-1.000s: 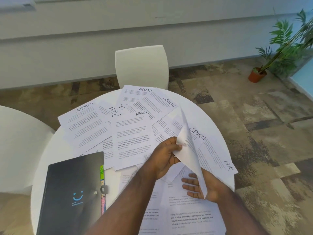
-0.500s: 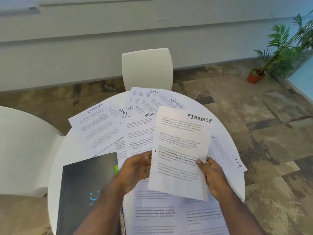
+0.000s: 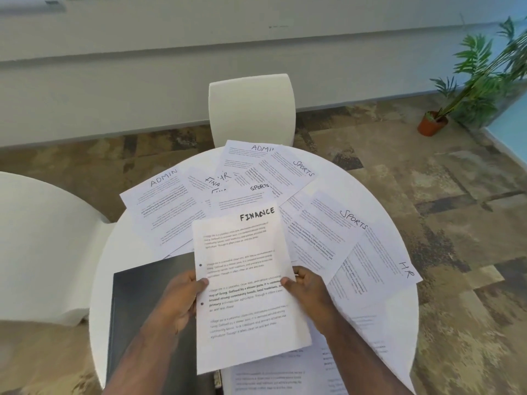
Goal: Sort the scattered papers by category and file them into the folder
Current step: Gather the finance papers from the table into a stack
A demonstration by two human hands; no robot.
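Note:
I hold a printed sheet headed FINANCE (image 3: 245,280) upright above the table. My left hand (image 3: 182,297) pinches its left edge and my right hand (image 3: 308,289) pinches its right edge, thumbs on the front. A black folder (image 3: 142,303) lies closed at the table's near left, partly under my left arm and the sheet. Scattered sheets cover the round white table (image 3: 111,266): two headed ADMIN (image 3: 162,201), several headed SPORTS (image 3: 322,232), and HR (image 3: 379,277) at the right edge.
A white chair (image 3: 251,109) stands behind the table and another white chair (image 3: 42,246) at the left. A potted plant (image 3: 433,124) stands on the patterned carpet at the far right. More sheets (image 3: 271,377) lie near the front edge.
A second ago the sheet was being lifted and turned edge-on. It now faces me, and my left hand has taken hold of its left edge. The sheet shifted left and nearer.

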